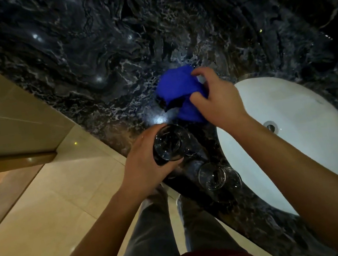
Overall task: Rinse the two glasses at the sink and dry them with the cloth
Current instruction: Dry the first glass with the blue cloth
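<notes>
My left hand (145,166) grips a clear glass (169,144) from its left side, holding it just above the counter's front edge with its mouth facing up at me. The second clear glass (215,175) stands on the dark marble counter (86,52) just right of it, close to the sink. My right hand (214,97) is closed on a bunched blue cloth (178,92) lying on the counter beyond both glasses. The white oval sink (306,111) is set into the counter at the right.
The drain fitting (271,126) shows in the sink bowl. Water drops glisten on the marble around the cloth. Beige floor tiles (53,199) lie at the left below the counter edge. My legs show beneath the glasses.
</notes>
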The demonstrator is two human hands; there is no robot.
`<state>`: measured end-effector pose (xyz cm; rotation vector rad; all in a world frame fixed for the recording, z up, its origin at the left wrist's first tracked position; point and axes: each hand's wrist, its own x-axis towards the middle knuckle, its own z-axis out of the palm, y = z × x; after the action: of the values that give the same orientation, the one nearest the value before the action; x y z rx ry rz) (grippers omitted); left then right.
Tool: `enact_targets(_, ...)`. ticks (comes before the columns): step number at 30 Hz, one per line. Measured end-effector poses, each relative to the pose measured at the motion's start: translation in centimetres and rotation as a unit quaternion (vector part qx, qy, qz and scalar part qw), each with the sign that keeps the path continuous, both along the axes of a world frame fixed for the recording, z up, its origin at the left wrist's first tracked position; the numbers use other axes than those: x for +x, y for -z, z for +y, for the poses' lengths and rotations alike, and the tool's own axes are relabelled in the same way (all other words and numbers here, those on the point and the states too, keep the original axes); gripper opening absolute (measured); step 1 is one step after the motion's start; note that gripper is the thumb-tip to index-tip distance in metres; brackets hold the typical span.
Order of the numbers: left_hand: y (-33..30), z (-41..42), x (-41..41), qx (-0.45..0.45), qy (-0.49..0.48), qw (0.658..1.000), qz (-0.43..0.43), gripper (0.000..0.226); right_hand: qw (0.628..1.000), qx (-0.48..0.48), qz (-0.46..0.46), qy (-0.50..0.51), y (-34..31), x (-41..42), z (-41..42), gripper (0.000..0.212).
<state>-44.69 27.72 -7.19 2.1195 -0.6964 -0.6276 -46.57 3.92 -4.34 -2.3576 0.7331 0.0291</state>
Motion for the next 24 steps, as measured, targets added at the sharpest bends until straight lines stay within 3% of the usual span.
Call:
enact_targets(3, -0.2, -0.1, -0.1, 0.008, -0.005, 1.0, 0.007, 0.082, 0.976, 0.188, -0.071, 0.085, -2.8, -1.3, -0.4, 0.042)
enact_targets(5, -0.4, -0.3, -0.2, 0.012, -0.009, 1.0, 0.013, 0.082, 0.958, 0.247, -0.11, 0.095, -4.7, -2.4, -0.3, 0.037)
enact_targets(9, -0.7, -0.8, -0.1, 0.009, -0.01, 1.0, 0.003, 0.083, 0.944, 0.29, -0.135, 0.077, -6.3, -5.3, 0.6, 0.032)
enact_targets(16, -1.9, -1.1, 0.4, -0.054, 0.003, 0.999, 0.0, 0.085, 0.902, 0.386, -0.11, 0.158, -6.0, -8.6, 1.7, 0.024)
enact_targets(20, -4.1, -1.5, 0.3, -0.146, -0.012, 0.986, 0.085, 0.078, 0.895, 0.396, -0.107, 0.176, -6.1, -9.4, 1.7, 0.011)
enact_targets(24, -6.3, -2.4, 0.0, -0.183, -0.052, 0.967, 0.171, 0.068, 0.893, 0.386, -0.152, 0.174, -6.8, -9.3, 1.7, 0.022)
